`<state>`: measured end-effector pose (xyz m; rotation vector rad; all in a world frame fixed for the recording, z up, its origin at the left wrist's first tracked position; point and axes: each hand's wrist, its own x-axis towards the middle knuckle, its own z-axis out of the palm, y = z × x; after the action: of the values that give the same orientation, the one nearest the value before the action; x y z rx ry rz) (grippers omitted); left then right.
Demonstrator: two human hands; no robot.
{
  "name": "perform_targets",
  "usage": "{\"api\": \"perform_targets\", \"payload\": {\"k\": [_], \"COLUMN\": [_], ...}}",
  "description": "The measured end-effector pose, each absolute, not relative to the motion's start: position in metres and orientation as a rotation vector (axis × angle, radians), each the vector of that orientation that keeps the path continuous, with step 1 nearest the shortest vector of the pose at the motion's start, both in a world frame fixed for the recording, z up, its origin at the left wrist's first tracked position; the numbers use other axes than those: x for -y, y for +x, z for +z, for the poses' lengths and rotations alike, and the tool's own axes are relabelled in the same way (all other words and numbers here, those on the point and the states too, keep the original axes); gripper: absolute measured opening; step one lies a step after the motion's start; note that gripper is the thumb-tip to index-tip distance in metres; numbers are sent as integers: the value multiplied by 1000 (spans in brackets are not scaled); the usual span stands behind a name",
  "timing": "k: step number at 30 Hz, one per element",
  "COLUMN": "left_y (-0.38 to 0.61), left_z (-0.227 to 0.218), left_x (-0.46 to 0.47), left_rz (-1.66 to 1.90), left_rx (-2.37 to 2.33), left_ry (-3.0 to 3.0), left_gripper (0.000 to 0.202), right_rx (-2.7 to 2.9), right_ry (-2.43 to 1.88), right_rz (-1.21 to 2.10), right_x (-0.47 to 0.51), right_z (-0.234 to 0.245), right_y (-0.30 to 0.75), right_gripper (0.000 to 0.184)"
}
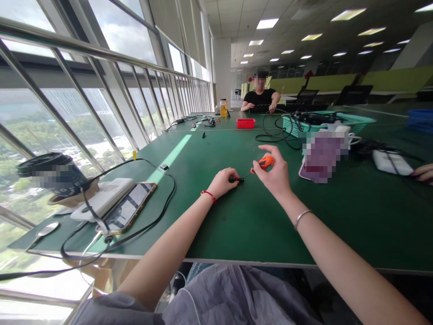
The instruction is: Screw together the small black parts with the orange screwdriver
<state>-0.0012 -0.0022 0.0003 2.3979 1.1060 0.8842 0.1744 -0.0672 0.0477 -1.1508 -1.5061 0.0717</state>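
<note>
1. My right hand (pixel 278 174) grips a tilted screwdriver with an orange-and-dark handle (pixel 267 161) and thin metal shaft.
2. My left hand (pixel 222 182) pinches a small black part (pixel 240 179) on the smooth green counter (pixel 243 225), at the shaft's lower end.
3. Leftward lies a flat, gold-edged rectangular phone (pixel 130 206).
4. Farther out sit a red rectangular plastic tray (pixel 245 123) and a turquoise plastic basket (pixel 359 119).

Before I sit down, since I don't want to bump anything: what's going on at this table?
The person's right hand holds an orange-and-dark screwdriver, its thin shaft slanting down toward a small black part. The left hand pinches that part at the green tabletop; whether the tip sits in it is too small to tell. Farther off are a red plastic tray and a co-worker in a black top.
</note>
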Motion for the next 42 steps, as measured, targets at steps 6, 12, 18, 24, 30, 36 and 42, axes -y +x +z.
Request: {"api": "perform_targets", "payload": {"k": [6,12,18,24,30,36,42], "left_y": [-1,-1,-1,-2,-1,-1,-1], "left_z": [0,-1,-1,-2,1,2,1], "left_x": [2,1,1,1,3,4,2], "left_rz": [894,888,888,891,877,875,883], "left_rx": [-1108,-1102,-1105,-1105,-1117,-1145,-1111], "left_ry": [2415,2404,2404,2410,2414,2424,2407], "left_gripper": [4,4,4,5,4,4,4], "right_rx": [1521,1507,1493,1490,1513,1557,1462], "right_ry": [-1131,-1266,-1212,-1168,-1326,-1249,-1257], "right_rz": [-3,109,136,94,117,156,67], "right_x": [66,68,67,64,67,68,67], "right_z": [46,48,48,46,49,48,50], "right_y": [175,174,175,175,175,173,174], "right_gripper": [61,24,26,66,30,30,43]}}
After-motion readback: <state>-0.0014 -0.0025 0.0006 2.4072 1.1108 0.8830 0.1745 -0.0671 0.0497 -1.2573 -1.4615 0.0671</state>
